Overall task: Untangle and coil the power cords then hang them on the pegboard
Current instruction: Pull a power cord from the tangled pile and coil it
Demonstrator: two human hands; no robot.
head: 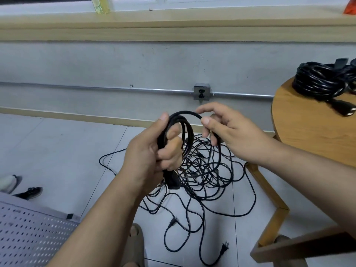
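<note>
Snugly, left hand (152, 151) around cord coil (183, 112); right hand (235, 132) fingers (212, 108) atop it.

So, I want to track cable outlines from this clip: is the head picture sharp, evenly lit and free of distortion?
Head view, focus: left hand, right hand and held coil sharp, no clear motion blur. Head view, light: soft and even, small glints on the coiled cords on the table. Head view, distortion: wide-angle bowing curves the wall conduit and wooden ledge.

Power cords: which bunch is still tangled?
The loose pile on the floor; the cord in the left hand is looped, the bundle on the wooden table coiled.
</note>
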